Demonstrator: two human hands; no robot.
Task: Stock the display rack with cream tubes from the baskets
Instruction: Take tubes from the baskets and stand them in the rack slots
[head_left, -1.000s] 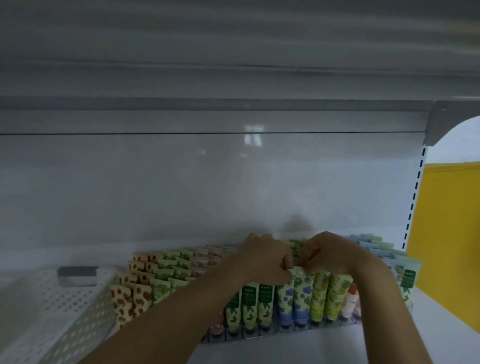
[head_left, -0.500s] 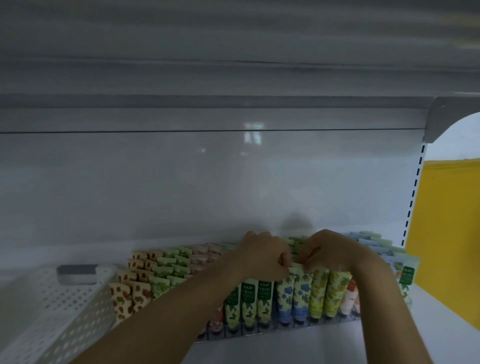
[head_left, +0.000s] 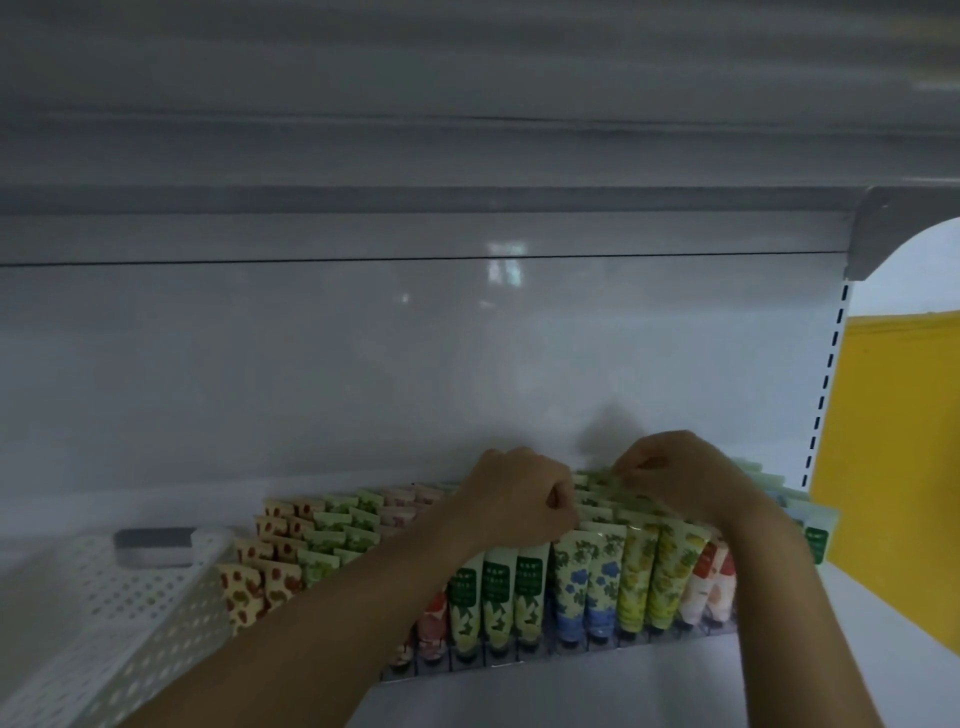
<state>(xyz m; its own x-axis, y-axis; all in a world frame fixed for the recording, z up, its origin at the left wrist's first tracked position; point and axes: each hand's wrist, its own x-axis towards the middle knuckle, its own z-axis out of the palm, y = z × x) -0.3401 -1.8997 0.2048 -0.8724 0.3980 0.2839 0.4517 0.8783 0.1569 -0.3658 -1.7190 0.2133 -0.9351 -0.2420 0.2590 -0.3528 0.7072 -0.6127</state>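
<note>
A clear display rack (head_left: 566, 659) on the white shelf holds several rows of upright cream tubes: strawberry (head_left: 241, 592), green (head_left: 493, 587), blue-flower (head_left: 571, 577) and yellow-green (head_left: 665, 566). My left hand (head_left: 519, 499) is curled into a fist over the middle rows, its fingertips at the crimped top of a blue-flower tube. My right hand (head_left: 680, 473) reaches further back, fingers bent down and pinching the top of a pale green tube in a rear row. What lies inside either palm is hidden.
A white perforated basket (head_left: 130, 623) stands at the left of the rack, with a grey object (head_left: 153, 543) at its far rim. The upper shelf (head_left: 415, 223) hangs low overhead. A yellow panel (head_left: 893, 441) stands to the right.
My hands were touching over the blue-flower row. The right hand has since moved back and slightly right, opening a gap between them. The left hand stays in place.
</note>
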